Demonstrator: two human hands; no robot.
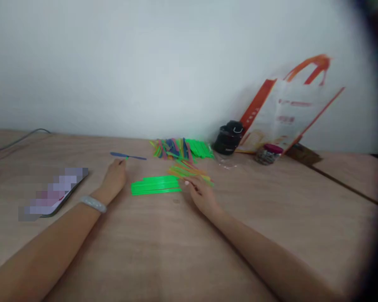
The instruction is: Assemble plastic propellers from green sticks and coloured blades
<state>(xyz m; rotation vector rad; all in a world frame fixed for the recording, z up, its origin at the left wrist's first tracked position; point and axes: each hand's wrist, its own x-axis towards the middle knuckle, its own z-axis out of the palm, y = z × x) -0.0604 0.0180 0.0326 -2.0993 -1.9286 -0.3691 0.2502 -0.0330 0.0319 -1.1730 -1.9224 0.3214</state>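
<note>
My left hand (116,174), wearing a pale bangle, is closed at the left of the table. At its fingertips is a blue toy propeller (137,157) with a bit of green at its hub; any stick below the hub is hidden by the fingers. My right hand (200,193) has its fingers drawn together at the right end of a row of bright green plastic sticks (156,185). Whether a stick is pinched there cannot be made out. Just behind that hand lie loose yellow, orange and green propeller blades (185,168).
A multicoloured pile of blades (170,149) and more green pieces (200,148) lie by the wall. To their right are a black bottle (228,139), a red-lidded jar (269,154) and a white-and-orange bag (286,109). A phone (58,193) and a cable (19,142) lie left.
</note>
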